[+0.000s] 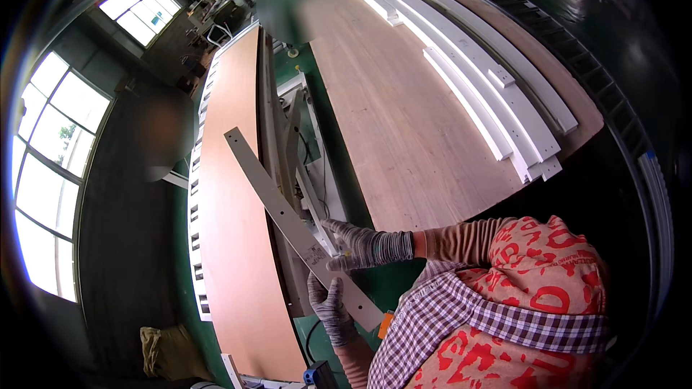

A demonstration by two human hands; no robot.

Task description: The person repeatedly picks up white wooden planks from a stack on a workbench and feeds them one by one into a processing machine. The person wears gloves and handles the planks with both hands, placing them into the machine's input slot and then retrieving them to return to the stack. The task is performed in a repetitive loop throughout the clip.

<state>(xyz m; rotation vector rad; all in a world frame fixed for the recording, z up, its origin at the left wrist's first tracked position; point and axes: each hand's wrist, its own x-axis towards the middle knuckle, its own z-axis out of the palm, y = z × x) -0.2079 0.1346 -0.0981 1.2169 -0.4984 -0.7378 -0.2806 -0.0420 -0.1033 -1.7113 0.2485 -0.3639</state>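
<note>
A long, slightly curved off-white strip (274, 200) with several small holes lies slantwise in front of me. Its far end reaches over the wood-faced panel on the left; its near end lies close to my body. My left hand (331, 311), in a grey knitted glove, grips the strip's edge near that end, thumb and fingers around it. My right hand (371, 246), gloved alike, is just beyond it, fingers stretched and apart, the thumb at the strip's edge. Dark marks show on the strip beside that thumb.
A long wood-faced panel (232, 173) runs along the left. On the right, a broad wooden tabletop (375, 122) bears several white curved pieces (468, 65). A metal frame (299, 144) with cables stands between them. A sack (173, 353) lies at lower left; a blurred person (287, 11) is beyond.
</note>
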